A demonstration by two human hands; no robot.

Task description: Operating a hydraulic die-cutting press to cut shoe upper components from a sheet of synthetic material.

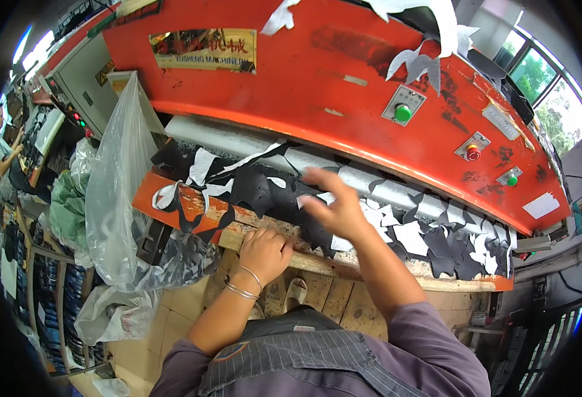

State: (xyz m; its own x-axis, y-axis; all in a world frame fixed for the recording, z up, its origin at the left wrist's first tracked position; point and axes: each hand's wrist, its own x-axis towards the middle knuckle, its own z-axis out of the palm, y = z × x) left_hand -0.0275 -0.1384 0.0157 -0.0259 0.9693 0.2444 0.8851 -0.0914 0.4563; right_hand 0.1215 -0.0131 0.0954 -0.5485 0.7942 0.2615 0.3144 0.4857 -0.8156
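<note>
My left hand rests on the wooden front rail of a red press machine. Its fingers lie over the rail, and I see nothing held in them. Farther in, my right hand hovers above the machine's bed with fingers spread and slightly blurred, holding nothing visible. Under and beside it lie black cut sheet pieces with curved edges. White scraps are mixed among more black scraps to the right. Thin looped offcuts hang over the bed's left end.
A pale roller-like bar runs along the bed under the red housing. Green and red buttons sit on its front, including a green one. Clear plastic bags hang at the left. Another person stands far left.
</note>
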